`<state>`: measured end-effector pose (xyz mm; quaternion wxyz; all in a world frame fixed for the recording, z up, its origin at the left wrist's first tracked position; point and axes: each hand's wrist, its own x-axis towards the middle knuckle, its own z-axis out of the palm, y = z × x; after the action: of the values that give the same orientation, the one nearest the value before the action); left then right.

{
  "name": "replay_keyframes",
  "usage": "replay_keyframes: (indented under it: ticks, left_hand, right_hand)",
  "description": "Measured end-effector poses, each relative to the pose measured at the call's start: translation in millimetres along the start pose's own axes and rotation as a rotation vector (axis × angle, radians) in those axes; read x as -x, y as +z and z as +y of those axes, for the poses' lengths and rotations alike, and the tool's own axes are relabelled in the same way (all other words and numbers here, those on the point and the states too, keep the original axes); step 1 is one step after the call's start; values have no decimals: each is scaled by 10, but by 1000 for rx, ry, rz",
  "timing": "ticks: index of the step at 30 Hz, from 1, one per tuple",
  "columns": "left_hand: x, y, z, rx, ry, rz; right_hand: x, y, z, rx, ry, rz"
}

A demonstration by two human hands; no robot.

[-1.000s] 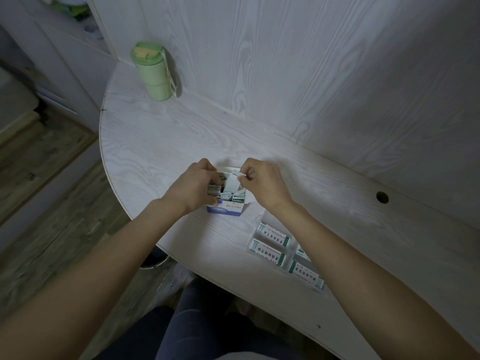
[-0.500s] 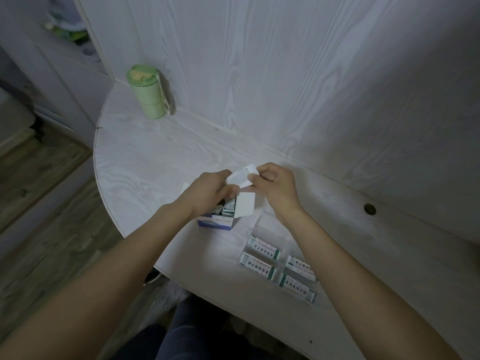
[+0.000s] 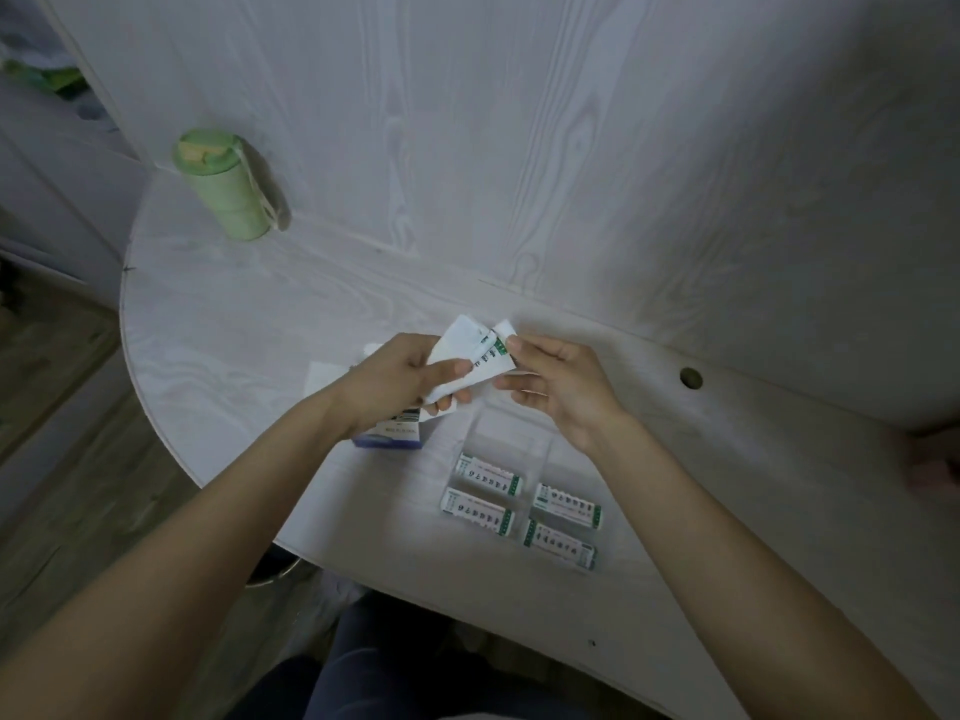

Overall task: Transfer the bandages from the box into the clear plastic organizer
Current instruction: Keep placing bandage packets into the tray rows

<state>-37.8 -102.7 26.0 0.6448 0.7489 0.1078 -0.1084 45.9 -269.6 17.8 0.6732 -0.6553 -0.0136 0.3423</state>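
Your left hand [image 3: 400,379] grips a fanned bunch of bandages [image 3: 480,356], fingers curled round the lower end, raised above the surface [image 3: 223,330]. Your right hand [image 3: 556,387] sits just beside the bunch, its thumb and fingertip touching or pinching the green-edged top strip; which of the two, I cannot tell. The box [image 3: 389,433] stands under your left wrist, partly hidden. The clear plastic organizer [image 3: 519,449] lies toward you and below your right hand, four packs [image 3: 485,475] already filling its near compartments, long axes running left to right. The far compartments look free, so your right hand is the nearer one for the drop.
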Motion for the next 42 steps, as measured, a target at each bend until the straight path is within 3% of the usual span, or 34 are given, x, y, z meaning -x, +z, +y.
replay_keyframes:
  ticks: [5, 9, 16, 18, 21, 24, 31, 36, 42]
  left_hand:
    - [-55, 181, -91, -130, -63, 19]
    - [-89, 284, -119, -194, -55, 54]
    - [-181, 488, -194, -207, -43, 98]
    - [-213, 535, -218, -196, -27, 102]
    - [-264, 628, -246, -208, 11, 113]
    - [-320, 672, -285, -224, 38, 154]
    - [-359, 688, -346, -239, 70, 199]
    - [-314, 720, -366, -249, 72, 186]
    - [-330, 756, -373, -293, 41, 143]
  right_hand:
    - [85, -211, 141, 33, -21, 113]
    - [111, -449, 227, -206, 3, 217]
    - [159, -801, 394, -530, 102, 214]
    - [157, -905, 475, -333, 72, 238]
    - [165, -1072, 649, 192, -19, 268]
    - [138, -1165, 749, 483, -71, 319]
    - [64, -1145, 917, 941, -126, 121]
    - [12, -1045, 1040, 1106, -159, 147]
    - [10, -970, 1048, 1532, -98, 112]
